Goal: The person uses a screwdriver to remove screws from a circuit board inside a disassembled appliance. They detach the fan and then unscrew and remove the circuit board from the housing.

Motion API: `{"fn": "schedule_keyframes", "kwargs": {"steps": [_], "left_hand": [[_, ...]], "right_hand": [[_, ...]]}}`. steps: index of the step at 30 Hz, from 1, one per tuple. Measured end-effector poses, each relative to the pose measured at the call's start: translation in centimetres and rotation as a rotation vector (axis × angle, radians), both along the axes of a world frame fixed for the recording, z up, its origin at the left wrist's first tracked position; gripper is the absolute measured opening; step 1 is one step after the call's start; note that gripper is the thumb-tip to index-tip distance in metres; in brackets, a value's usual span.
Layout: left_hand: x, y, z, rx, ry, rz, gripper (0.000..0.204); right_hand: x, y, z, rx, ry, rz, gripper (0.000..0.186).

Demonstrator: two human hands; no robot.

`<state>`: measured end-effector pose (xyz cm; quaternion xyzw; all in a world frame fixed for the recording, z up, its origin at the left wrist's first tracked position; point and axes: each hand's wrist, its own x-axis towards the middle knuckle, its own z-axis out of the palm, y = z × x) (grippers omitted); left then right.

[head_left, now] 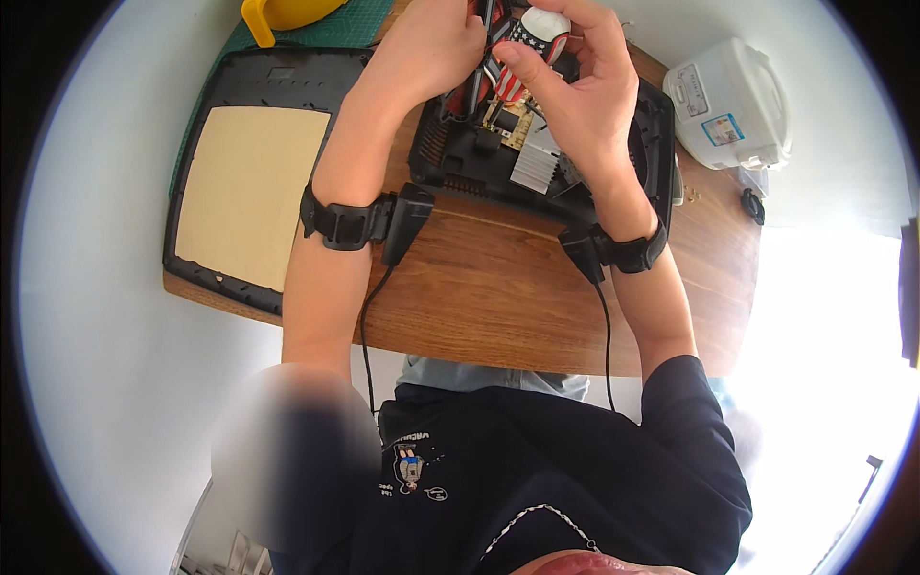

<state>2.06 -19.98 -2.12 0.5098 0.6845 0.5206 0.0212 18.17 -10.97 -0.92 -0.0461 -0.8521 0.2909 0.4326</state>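
Observation:
An opened black appliance housing (460, 158) lies on the wooden table (498, 307), with a circuit board (508, 120) and a silver heat sink (537, 165) showing inside. My left hand (426, 48) is closed over red and black wires (482, 81) at the housing's far side. My right hand (575, 81) pinches a small white part (546, 24) wrapped in red and white wires just above the board. Both wrists carry black bands with cables running back toward my body.
A black cover panel with a tan pad (249, 182) lies to the left on the table. Behind it are a green cutting mat (335, 29) and a yellow object (278, 14). A white appliance body (733, 105) stands on the floor at right.

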Motion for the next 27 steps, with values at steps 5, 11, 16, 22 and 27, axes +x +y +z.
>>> {"fn": "schedule_keyframes", "kwargs": {"steps": [5,11,16,22,27], "left_hand": [[0.1,0.1,0.9,-0.067,-0.094,-0.041,0.039],[0.5,-0.1,0.7,-0.033,-0.011,-0.006,0.040],[0.0,0.3,0.0,0.033,0.042,-0.024,0.043],[-0.2,-0.1,0.2,-0.017,0.012,-0.027,0.043],[-0.4,0.3,-0.1,0.025,0.035,-0.049,0.043]], "right_hand": [[-0.2,-0.4,-0.9,-0.305,0.110,0.211,0.045],[-0.7,-0.5,-1.0,-0.073,0.122,0.058,0.043],[-0.7,-0.6,-1.1,-0.368,0.272,0.307,0.039],[0.1,-0.9,1.0,-0.153,-0.114,0.023,0.037],[-0.7,0.2,-0.2,-0.342,0.064,0.246,0.038]]}}
